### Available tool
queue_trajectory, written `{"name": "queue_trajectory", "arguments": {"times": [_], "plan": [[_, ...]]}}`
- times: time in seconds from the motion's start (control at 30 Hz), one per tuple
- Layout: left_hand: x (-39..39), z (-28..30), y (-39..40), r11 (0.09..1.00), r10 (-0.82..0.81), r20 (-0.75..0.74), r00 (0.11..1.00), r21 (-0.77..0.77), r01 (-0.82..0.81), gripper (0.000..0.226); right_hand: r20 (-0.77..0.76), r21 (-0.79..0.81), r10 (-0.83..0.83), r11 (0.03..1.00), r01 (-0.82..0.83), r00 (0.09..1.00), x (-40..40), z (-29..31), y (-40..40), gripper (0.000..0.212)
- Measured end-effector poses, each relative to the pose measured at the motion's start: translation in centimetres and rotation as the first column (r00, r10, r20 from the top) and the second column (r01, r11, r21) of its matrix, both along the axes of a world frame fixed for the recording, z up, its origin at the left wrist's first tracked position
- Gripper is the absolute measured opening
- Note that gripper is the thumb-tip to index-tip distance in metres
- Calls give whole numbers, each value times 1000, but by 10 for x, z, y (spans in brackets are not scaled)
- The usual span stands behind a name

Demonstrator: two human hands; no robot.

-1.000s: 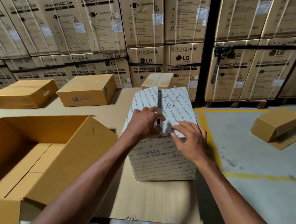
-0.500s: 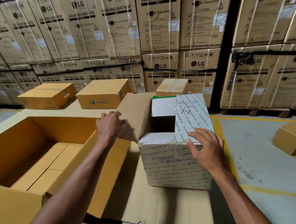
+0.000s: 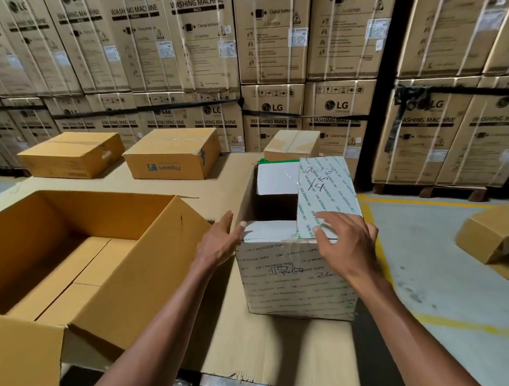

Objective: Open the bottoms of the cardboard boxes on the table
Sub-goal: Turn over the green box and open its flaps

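White tape printed with green lettering wraps the small cardboard box (image 3: 298,277) that stands on the cardboard-covered table (image 3: 242,344), near its right edge; the box's left long flap (image 3: 247,193) is folded out and leans to the left, showing brown card, while the right long flap (image 3: 325,194) lies flat across the top with handwriting on it; between them two white inner flaps, one near (image 3: 268,231) and one far (image 3: 276,179), frame a dark opening; the left hand (image 3: 217,243) hovers at the box's near left corner with fingers straight and spread, the thumb tip just at the near inner flap; the right hand (image 3: 344,240) rests on the near end of the right flap, fingers bent down over its edge and gripping it; to the left sits a large open brown carton (image 3: 80,265) with its flaps up; on the far side of the table lie a closed Flipkart box (image 3: 172,153), another closed brown box (image 3: 70,154) to its left, and a small closed box (image 3: 292,145) just behind the taped one; stacked LG washing machine cartons (image 3: 269,41) fill the far wall; a brown box (image 3: 497,236) lies on the grey floor at right.
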State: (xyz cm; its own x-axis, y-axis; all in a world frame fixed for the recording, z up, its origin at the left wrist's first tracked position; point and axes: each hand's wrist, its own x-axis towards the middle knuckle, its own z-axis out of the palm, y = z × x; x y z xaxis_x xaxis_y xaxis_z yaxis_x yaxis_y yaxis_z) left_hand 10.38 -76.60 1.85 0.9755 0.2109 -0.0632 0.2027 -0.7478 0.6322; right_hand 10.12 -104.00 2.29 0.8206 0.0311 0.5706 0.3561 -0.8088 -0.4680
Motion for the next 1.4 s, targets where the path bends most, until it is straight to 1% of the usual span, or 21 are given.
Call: {"name": "queue_trajectory", "arguments": {"times": [0.07,0.13,0.2,0.23,0.3,0.33,0.37,0.4,0.43,0.5,0.6,0.67,0.77,0.9,1.0,1.07,1.17,1.23,1.3,1.33,1.4], "plan": [[3,0,-1,996,2,39,999,94,-5,69,-90,-93,109,989,-117,990,6,21,15,26],[5,5,-6,991,-19,50,999,130,12,63,-289,-184,172,955,-231,942,22,33,34,28],[4,9,-12,992,-29,56,998,126,22,63,-432,-357,81,899,-253,898,35,42,52,32],[4,9,-14,992,-30,67,997,122,22,65,-467,-469,15,843,-262,884,38,47,60,31],[5,8,-14,993,-26,79,997,114,17,64,-484,-626,-95,732,-268,870,36,58,69,18],[6,7,-14,994,-26,81,996,107,17,58,-473,-656,-133,714,-247,871,35,64,71,10],[6,6,-14,996,-29,81,996,91,21,52,-459,-669,-159,709,-222,874,34,69,71,7],[6,4,-14,997,-33,85,996,77,27,48,-435,-670,-159,715,-200,886,33,75,70,9],[6,3,-13,997,-36,93,995,67,30,45,-405,-659,-151,731,-174,902,33,81,69,18],[6,0,-11,998,-33,122,992,60,26,45,-331,-592,-136,801,-93,934,32,101,63,30],[10,-5,-9,999,-26,134,991,41,20,44,-185,-463,-149,885,48,971,33,141,34,19],[12,-9,-10,1000,-19,147,989,10,18,44,-158,-383,-216,913,141,964,39,158,4,16],[13,-14,-9,1000,-9,157,988,-26,14,45,-232,-314,-338,913,259,912,45,158,-39,23],[13,-17,-7,998,-12,171,985,-64,23,45,-311,-327,-465,871,366,828,53,125,-91,23],[13,-16,-8,998,-20,183,983,-51,30,45,-432,-384,-505,852,354,747,56,80,-121,29],[13,-15,-9,999,-13,196,981,-49,23,45,-538,-247,-419,908,338,732,53,44,-129,27],[11,-13,-11,999,-20,213,977,-45,30,46,-615,93,-181,950,299,768,46,-10,-122,22],[12,-11,-10,997,-43,186,982,-51,53,45,-654,278,-33,919,281,755,42,-37,-112,25],[14,-6,-6,997,-63,136,989,-26,67,41,-663,428,81,857,288,744,39,-51,-103,30],[15,-2,-5,998,-64,145,987,32,60,38,-652,477,111,829,292,750,38,-54,-100,32],[16,10,-9,966,-102,284,953,258,27,33,-632,531,131,791,304,764,36,-53,-95,35]]}}
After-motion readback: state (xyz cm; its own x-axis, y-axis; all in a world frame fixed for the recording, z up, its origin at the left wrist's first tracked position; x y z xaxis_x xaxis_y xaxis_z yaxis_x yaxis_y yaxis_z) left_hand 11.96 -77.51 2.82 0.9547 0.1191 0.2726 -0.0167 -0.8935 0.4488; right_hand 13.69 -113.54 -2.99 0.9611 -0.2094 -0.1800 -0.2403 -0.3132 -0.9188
